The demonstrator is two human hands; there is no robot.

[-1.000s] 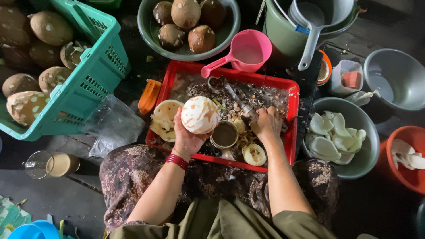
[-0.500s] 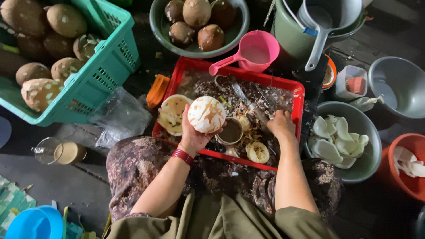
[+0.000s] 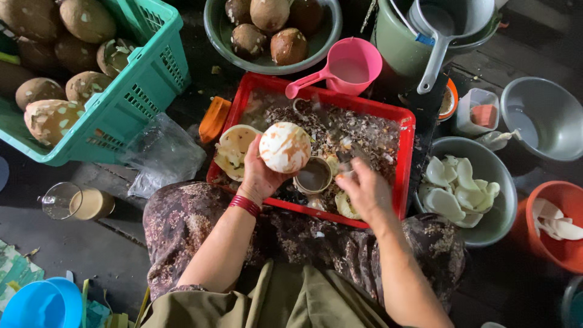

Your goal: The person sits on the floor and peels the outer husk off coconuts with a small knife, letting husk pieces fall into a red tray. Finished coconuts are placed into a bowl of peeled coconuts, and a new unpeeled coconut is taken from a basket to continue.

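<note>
A person seated on the floor cups a peeled, pale coconut [image 3: 285, 147] in the left hand [image 3: 260, 176], fingers curled closed under it, holding it just above the red tray [image 3: 405, 159] at the centre of the frame. The right hand [image 3: 366, 191] — a second ago reaching deeper among the brown shavings near the tray's middle — has drawn back toward the tray's near edge, its fingers loosely bent; whether they grip a tool cannot be told through the blur. The coconut has turned slightly in the palm, suggesting the trimming is between strokes. A small metal cup [image 3: 314, 176] sits in the tray between the hands. A green basket [image 3: 130, 91] of unpeeled coconuts fills the upper left; a grey bowl [image 3: 501, 209] of white coconut pieces stands at right, a pink scoop [image 3: 346, 65] above the tray.
</note>
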